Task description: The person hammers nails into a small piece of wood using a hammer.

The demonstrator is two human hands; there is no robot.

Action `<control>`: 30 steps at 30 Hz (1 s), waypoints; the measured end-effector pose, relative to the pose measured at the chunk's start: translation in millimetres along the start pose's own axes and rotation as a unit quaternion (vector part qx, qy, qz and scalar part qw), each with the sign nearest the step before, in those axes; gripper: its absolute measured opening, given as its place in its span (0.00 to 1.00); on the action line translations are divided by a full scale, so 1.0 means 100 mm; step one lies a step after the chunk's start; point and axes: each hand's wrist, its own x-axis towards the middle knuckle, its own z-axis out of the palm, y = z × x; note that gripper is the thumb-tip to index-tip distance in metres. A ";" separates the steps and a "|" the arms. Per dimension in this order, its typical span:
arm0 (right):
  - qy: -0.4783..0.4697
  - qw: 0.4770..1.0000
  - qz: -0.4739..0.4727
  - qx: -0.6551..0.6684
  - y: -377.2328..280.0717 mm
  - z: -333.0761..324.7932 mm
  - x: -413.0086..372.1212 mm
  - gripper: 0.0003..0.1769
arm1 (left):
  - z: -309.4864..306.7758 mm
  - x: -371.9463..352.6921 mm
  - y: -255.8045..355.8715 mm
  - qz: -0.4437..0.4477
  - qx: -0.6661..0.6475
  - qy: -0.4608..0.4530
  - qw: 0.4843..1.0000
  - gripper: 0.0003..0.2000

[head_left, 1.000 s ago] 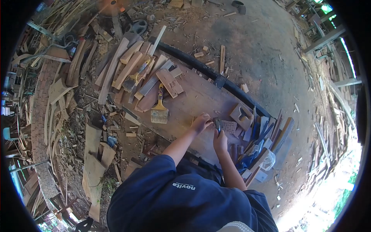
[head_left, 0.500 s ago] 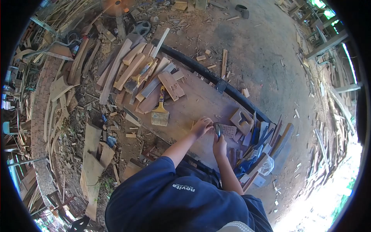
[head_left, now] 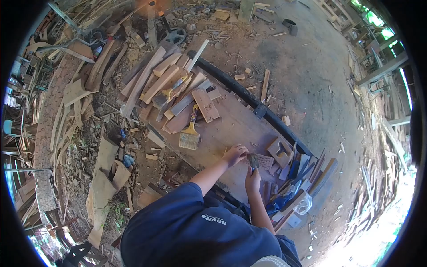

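Note:
My right hand (head_left: 252, 179) is wrapped around a small flat tool (head_left: 253, 160) with a greyish-brown upper part and a bluish patch near the grip. Just left of that tool, my left hand (head_left: 235, 155) has its fingers bent together at the tips; I cannot tell what is in them. Right beyond the tool lies a small wooden block (head_left: 265, 162) with rows of markings on its face. A wide paintbrush (head_left: 190, 136) with a yellow handle rests on the tabletop (head_left: 222, 129), left of my hands.
Wood offcuts (head_left: 165, 82) are heaped at the table's far left, with a second paintbrush (head_left: 165, 95) on top. At the right end sit a wooden block with a cutout (head_left: 280, 151), dark tools and a clear plastic bag (head_left: 303, 204). A dark rail (head_left: 231, 84) edges the far side.
The view has shifted slightly, so the scene sits a little further right and lower. The tool in my right hand has turned, showing its flat brownish face. Both hands stay close together.

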 end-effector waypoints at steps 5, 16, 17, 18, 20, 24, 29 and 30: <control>0.059 0.992 -0.086 0.071 -0.07 -0.04 -0.09 0.17 | 0.11 -0.08 -0.08 -0.108 -0.063 -0.012 0.992 0.15; 0.012 0.999 -0.041 0.027 0.05 0.03 -0.05 0.18 | 0.02 -0.04 0.02 -0.095 -0.009 -0.039 0.995 0.13; 0.006 0.998 -0.050 0.025 0.06 0.02 -0.04 0.18 | 0.02 -0.03 0.00 -0.049 -0.004 -0.018 0.999 0.11; 0.005 0.999 -0.049 0.024 0.02 0.00 -0.04 0.18 | 0.02 -0.03 0.00 -0.004 0.001 0.003 1.000 0.08; 0.020 0.998 -0.030 0.059 -0.07 -0.03 -0.07 0.17 | 0.02 -0.02 -0.02 -0.010 0.001 0.008 1.000 0.06; 0.044 0.997 -0.016 0.059 -0.16 -0.09 -0.05 0.18 | 0.04 -0.02 0.01 0.010 -0.013 0.031 0.999 0.04; 0.018 0.999 -0.010 0.045 -0.05 -0.09 0.06 0.19 | 0.05 0.01 0.02 -0.015 -0.015 0.034 0.999 0.05; 0.019 0.999 -0.010 0.045 -0.05 -0.10 0.08 0.19 | 0.05 0.01 0.00 -0.025 -0.008 0.022 0.999 0.05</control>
